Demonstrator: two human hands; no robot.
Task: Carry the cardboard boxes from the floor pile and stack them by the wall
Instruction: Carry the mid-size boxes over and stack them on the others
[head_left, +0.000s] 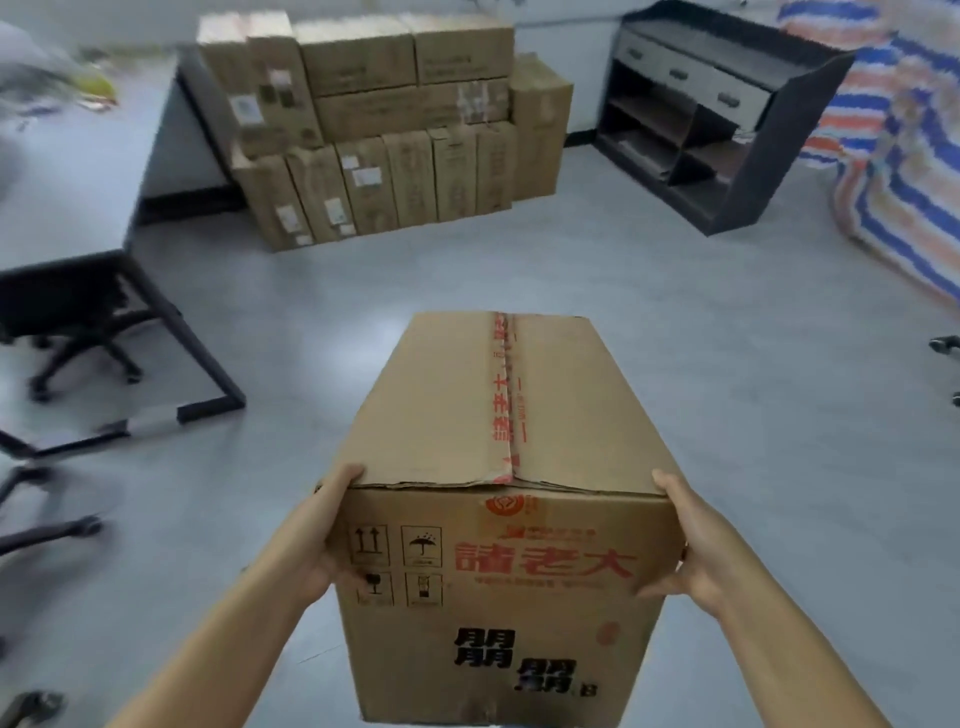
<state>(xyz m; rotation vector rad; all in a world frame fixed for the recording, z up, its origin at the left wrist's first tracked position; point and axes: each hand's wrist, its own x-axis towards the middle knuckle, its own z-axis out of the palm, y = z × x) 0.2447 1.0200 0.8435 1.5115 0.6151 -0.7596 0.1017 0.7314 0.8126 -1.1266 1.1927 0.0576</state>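
both hands (322, 540) gripping box (498, 415), grey floor (727, 338)

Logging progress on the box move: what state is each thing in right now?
Carried box: taped shut, held off the floor.
Left hand: grips its left side.
Right hand: grips its right side.
Wall stack: boxes closed, stacked in layers.
Cabinet: drawers closed.

The grey floor (649, 291) holds a stack of boxes (384, 130); a dark shelf (727, 119); a desk (78, 171); a chair (78, 332).
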